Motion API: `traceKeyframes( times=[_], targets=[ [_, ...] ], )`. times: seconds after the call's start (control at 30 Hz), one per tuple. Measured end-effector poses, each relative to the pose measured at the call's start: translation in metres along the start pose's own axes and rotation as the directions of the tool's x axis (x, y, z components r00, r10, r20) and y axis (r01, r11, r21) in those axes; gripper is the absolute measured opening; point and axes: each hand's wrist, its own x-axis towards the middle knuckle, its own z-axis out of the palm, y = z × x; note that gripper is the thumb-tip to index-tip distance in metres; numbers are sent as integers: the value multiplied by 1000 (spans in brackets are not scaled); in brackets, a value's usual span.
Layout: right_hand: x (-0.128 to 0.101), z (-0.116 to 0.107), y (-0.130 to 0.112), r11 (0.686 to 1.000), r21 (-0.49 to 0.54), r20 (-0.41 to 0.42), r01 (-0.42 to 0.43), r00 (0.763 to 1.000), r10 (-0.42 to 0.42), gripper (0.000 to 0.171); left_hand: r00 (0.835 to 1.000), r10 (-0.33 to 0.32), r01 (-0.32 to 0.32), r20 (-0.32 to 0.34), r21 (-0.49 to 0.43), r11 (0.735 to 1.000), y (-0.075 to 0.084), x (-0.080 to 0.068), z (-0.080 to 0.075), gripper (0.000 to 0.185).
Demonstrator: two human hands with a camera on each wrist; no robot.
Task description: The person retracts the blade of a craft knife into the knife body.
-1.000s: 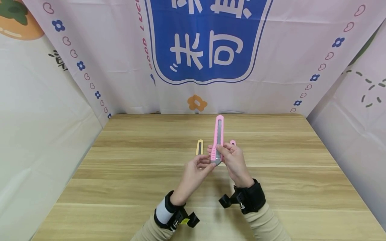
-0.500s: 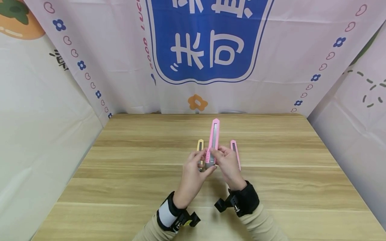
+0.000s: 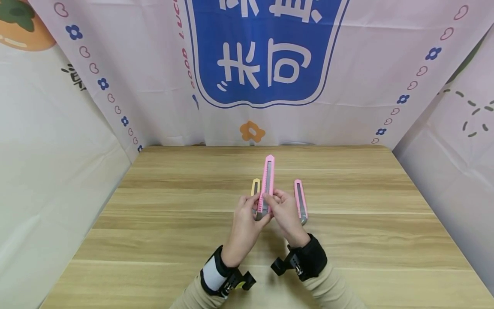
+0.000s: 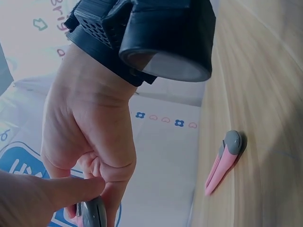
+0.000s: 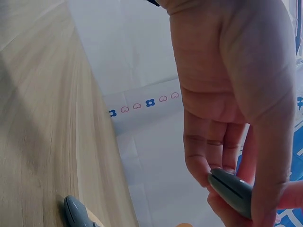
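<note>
Both hands hold a pink utility knife (image 3: 267,176) upright above the table, its tip pointing away and its grey end towards the person. My left hand (image 3: 245,219) pinches the lower end from the left, thumb beneath. From the right, my right hand (image 3: 284,214) grips the lower body with its thumb on the front. The grey end (image 5: 232,189) shows between the fingers in the right wrist view. On the table, a yellow utility knife (image 3: 255,186) lies partly hidden behind the left hand. A second pink utility knife (image 3: 300,199) lies right of the right hand.
The wood-grain table (image 3: 154,240) runs back to a printed cloth (image 3: 162,111) with a blue panel. White cloth (image 3: 50,171) hangs along the left side, and another cloth (image 3: 444,163) along the right.
The held pink knife has moved left and slightly nearer, the right hand moving left with it. The pink knife on the table, mostly covered by the right hand before, now shows whole.
</note>
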Motion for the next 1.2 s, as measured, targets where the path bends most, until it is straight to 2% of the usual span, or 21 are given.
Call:
traceKeyframes(
  times=[0.13, 0.53, 0.67, 0.8, 0.97, 1.13, 1.2],
  targets=[
    [0, 0, 0, 1000, -30, -4, -5, 1000, 5, 30, 1000, -22, 22, 9, 3, 1000, 0, 0, -1, 52],
    [2, -4, 0, 998, -18, 38, -55, 998, 56, 33, 997, -67, 65, 49, 34, 997, -2, 2, -8, 49],
    [5, -10, -2, 998, 29, 30, -49, 998, 48, 32, 994, -96, 93, 45, 58, 994, -8, 7, -14, 49],
    [9, -18, -6, 996, 78, 20, -32, 999, 31, 30, 993, -113, 109, 25, 121, 987, -22, 14, -21, 48],
    [12, -26, -11, 997, 72, 6, -19, 1000, 19, 32, 982, -180, 167, 51, 204, 965, -46, 22, -31, 46],
    [13, -33, -14, 998, 61, -3, -11, 1000, 11, 33, 954, -285, 247, 97, 288, 925, -72, 29, -33, 26],
    [13, -35, -16, 997, 73, -12, -14, 1000, 15, 33, 934, -332, 278, 128, 323, 905, -80, 31, -34, 19]
  ],
)
